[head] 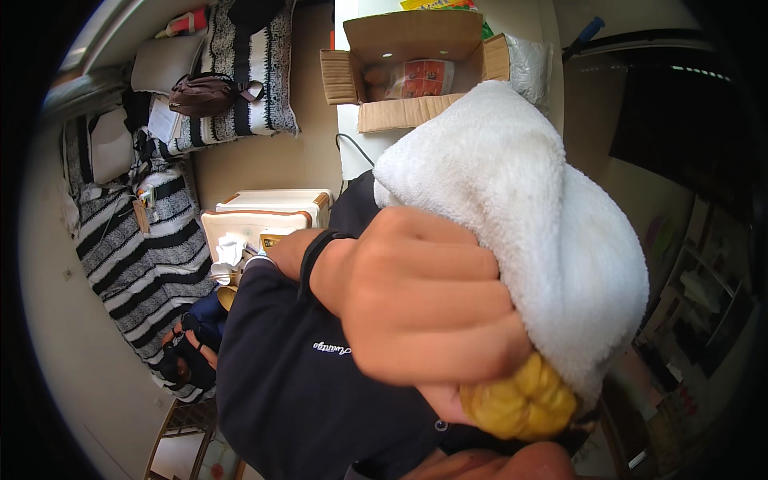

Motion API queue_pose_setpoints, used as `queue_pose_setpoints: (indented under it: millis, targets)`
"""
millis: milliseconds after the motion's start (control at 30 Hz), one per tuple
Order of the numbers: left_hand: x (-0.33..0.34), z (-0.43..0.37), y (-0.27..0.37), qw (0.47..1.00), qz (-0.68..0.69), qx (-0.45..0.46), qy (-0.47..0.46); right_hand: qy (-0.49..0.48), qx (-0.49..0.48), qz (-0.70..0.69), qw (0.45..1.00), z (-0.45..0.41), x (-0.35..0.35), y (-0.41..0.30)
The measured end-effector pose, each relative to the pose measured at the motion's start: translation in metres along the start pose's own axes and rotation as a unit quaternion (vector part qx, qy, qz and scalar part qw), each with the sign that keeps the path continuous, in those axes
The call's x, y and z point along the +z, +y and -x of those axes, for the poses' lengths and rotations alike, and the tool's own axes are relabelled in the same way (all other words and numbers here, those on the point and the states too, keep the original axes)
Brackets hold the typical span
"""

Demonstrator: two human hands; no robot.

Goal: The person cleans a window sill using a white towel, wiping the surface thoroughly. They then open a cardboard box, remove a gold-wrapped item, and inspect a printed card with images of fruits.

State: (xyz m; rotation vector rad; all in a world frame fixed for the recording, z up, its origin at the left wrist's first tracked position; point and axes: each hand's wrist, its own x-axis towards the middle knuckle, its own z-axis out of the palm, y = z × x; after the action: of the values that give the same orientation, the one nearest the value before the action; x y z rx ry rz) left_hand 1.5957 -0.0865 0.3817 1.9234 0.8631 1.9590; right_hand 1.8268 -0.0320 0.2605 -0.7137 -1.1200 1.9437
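Note:
My left hand (429, 300), with a black band at the wrist, is close to the camera, its back towards me and its fingers curled tight. From its thumb side sticks out a yellow, ribbed, pumpkin-shaped object (522, 399), gripped between thumb and fingers. Against the knuckles lies a white terry towel (480, 150), bunched up and spread to the right, partly covering the yellow object. How much of the towel the fingers hold is hidden. My right hand is out of sight; whether it is behind the towel cannot be seen.
An open cardboard box (414, 45) holding a printed red packet stands on a white table (354, 144) ahead. Beside it lies a silvery padded pouch (528, 69). White lidded bins (258, 222) stand left. A seated person (189, 354) is on the striped sofa (144, 264), lower left.

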Motion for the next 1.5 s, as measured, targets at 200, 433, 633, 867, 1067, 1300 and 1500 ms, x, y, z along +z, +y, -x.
queue_pose_setpoints:
  millis: [200, 433, 633, 867, 1067, 1300, 1500]
  targets:
    - [-0.015, 0.005, -0.022, 0.954, 0.18, -0.219, -0.094, -0.01, -0.009, -0.01, 1.0, -0.007, 0.022, 0.004]
    - [-0.023, 0.009, -0.025, 0.858, 0.294, -0.421, -0.023, -0.038, 0.002, -0.022, 0.999, -0.023, 0.04, 0.011]
    - [-0.06, 0.017, -0.051, 0.888, 0.211, -0.406, 0.048, -0.023, -0.027, -0.005, 0.999, -0.036, 0.028, 0.006]
    - [-0.112, 0.075, -0.162, 0.818, -0.289, -0.484, -0.11, 0.038, -0.083, 0.048, 0.995, -0.041, -0.017, -0.016]
    - [-0.083, 0.113, -0.216, 0.687, -0.433, -0.431, -0.394, 0.071, -0.108, 0.099, 0.987, -0.042, -0.054, -0.014]
    - [-0.074, 0.115, -0.247, 0.651, -0.413, -0.39, -0.504, 0.111, -0.126, 0.156, 0.973, -0.038, -0.075, -0.024]
    - [-0.056, 0.11, -0.265, 0.684, -0.397, -0.348, -0.502, 0.135, -0.131, 0.208, 0.96, -0.038, -0.1, -0.025]
